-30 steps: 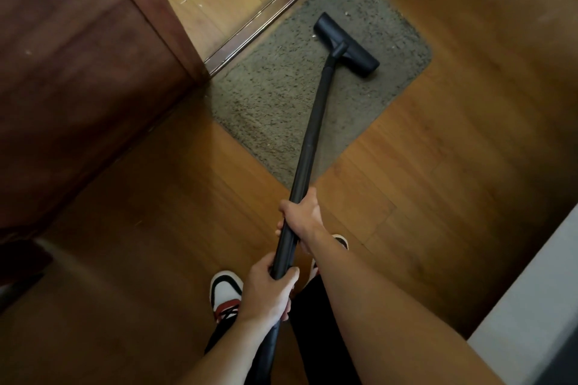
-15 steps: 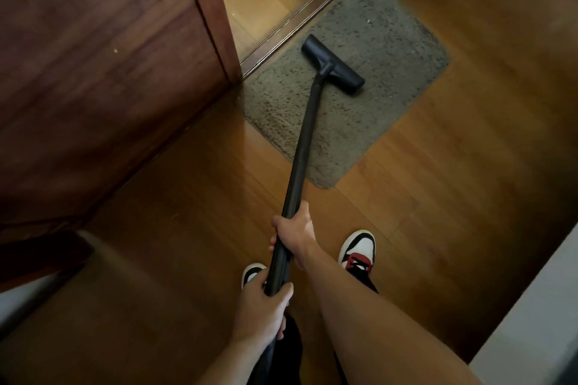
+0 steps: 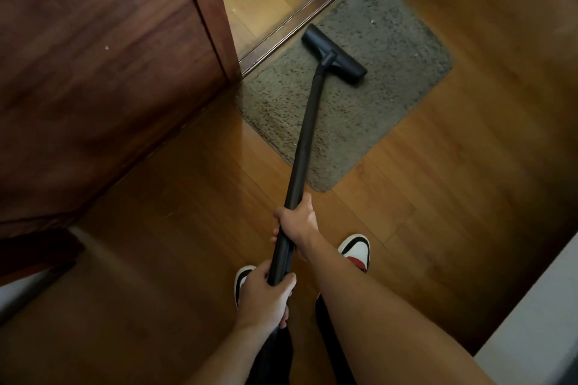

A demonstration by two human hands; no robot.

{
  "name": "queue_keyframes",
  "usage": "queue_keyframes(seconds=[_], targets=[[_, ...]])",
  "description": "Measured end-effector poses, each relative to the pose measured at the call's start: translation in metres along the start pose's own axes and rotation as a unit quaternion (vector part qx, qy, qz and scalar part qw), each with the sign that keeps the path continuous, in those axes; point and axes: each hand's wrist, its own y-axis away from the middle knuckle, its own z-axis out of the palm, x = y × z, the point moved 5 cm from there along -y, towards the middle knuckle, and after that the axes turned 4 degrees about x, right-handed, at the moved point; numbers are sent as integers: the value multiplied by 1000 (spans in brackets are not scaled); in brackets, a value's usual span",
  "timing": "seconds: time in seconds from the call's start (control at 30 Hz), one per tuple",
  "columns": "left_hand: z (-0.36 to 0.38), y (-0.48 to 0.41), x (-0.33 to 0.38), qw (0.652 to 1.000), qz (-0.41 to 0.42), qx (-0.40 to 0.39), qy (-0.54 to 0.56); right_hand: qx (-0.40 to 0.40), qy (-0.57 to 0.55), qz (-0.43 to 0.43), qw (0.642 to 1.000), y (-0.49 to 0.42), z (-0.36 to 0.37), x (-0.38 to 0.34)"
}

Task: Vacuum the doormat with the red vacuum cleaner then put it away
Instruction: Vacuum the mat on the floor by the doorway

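The vacuum's black wand (image 3: 305, 134) is a long straight tube. It slopes from the person's hands, near their feet, forward and down toward the doorway, leaning a little to their right. At its far end the black floor head (image 3: 334, 55) lies flat on the grey-brown doormat (image 3: 391, 78). The head's long axis sits crosswise to the wand. One end of the head is close to the metal threshold strip (image 3: 300, 15) and the other points toward the middle of the mat.

Both hands are wrapped round the wand. The right hand (image 3: 297, 222) grips it higher up, with fingers curled around the tube. The left hand (image 3: 266, 297) grips the near end just below, thumb over the top.

The mat lies on the wooden floor (image 3: 469, 197), along the threshold and beside a dark wooden door (image 3: 93, 72). White, black and red shoes (image 3: 356, 251) stand under the arms.
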Motion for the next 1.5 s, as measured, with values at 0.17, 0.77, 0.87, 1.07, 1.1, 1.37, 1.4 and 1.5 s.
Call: queue_keyframes(seconds=[0.17,0.77,0.87,1.07,1.1,1.37,1.4,1.5], targets=[[19,-6,40,1000,2,1,-11,13,-4,-2,1000,-16,-25,-31],[141,-62,164,1000,-18,-8,-3,5,11,1,1000,-94,-145,-144],[158,-68,188,1000,-9,-8,13,-2,5,-2,1000,-104,-162,-167],[185,-74,225,999,7,17,37,-9,6,0,1000,-119,-190,-199],[188,-74,228,999,10,21,40,-10,6,2,1000,-120,-193,-201],[184,-71,216,998,-1,10,57,-1,16,6,1000,-118,-187,-188],[179,-70,212,998,-1,8,57,2,16,5,1000,-115,-183,-184],[161,-64,195,999,-11,-1,45,0,7,13,1000,-104,-167,-171]])
